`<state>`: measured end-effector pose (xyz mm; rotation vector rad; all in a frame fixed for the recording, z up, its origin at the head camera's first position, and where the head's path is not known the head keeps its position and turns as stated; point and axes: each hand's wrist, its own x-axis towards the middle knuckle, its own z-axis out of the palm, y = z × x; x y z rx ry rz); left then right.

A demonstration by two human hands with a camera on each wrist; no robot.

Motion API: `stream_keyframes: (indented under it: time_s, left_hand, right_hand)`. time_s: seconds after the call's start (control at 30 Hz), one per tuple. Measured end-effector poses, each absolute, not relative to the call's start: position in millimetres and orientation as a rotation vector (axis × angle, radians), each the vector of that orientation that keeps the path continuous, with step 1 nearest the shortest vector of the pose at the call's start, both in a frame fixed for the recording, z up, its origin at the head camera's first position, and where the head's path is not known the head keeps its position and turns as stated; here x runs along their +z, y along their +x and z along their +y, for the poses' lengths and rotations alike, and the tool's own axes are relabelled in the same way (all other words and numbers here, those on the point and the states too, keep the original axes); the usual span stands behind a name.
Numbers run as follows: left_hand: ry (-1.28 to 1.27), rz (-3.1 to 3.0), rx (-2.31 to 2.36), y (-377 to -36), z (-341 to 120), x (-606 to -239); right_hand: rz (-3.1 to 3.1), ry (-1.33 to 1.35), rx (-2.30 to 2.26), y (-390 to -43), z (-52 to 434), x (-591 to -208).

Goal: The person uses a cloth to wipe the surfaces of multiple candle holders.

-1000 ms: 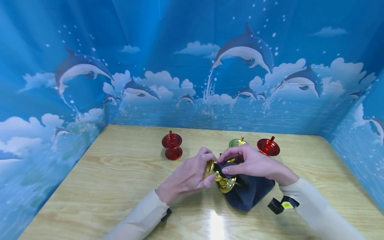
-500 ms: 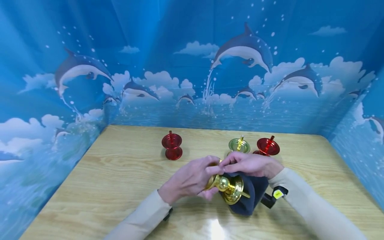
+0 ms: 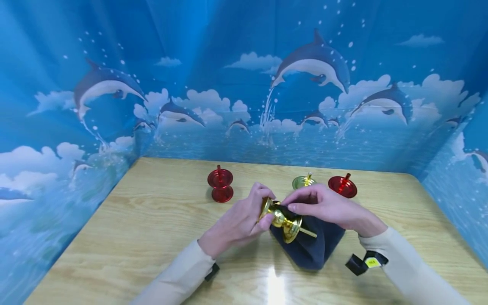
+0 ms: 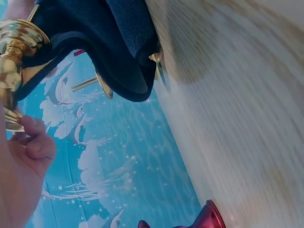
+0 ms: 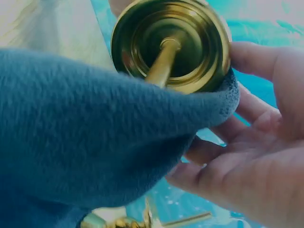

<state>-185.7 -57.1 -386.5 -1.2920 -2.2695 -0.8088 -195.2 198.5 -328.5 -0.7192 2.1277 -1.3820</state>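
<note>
My left hand [image 3: 240, 216] holds a shiny gold candle holder [image 3: 279, 218] by its round base, tilted on its side above the table. Its dish and thin spike point toward the lower right. A dark blue cloth [image 3: 312, 250] hangs from my right hand [image 3: 331, 207], whose thumb and fingers pinch it against the holder's stem. In the left wrist view, the cloth [image 4: 99, 38] lies beside the stem and touches it. From the right wrist, the gold dish [image 5: 190, 28] shows behind the cloth's edge.
A red candle holder [image 3: 222, 193] stands upright at the back left of the wooden table [image 3: 152, 220]. Behind my right hand are a greenish-gold one [image 3: 299, 182] and another red one [image 3: 339, 184], both partly hidden. A dolphin-print curtain [image 3: 213, 135] borders the table.
The holder tipped toward the front and then came back up, its spike now showing plainly. My right hand moved in and leftward, then back out, with the cloth along the stem.
</note>
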Motion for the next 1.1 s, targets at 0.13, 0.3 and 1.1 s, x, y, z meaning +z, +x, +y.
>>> stream_keyframes:
  time_s: [0.13, 0.3, 1.1]
  left_hand:
    - [-1.2, -2.338, -0.87, -184, -57, -387]
    - [-1.045, -2.471, -1.018, -180, -55, -384]
    - [-0.781, -2.919, -1.655, -175, -56, -380]
  right_hand:
    - [2.244, -0.834, -1.365, -187, 204, -328]
    - [2.414, -1.105, -1.25, -179, 208, -334]
    - [2.481, -1.585, -1.297, -192, 212, -349]
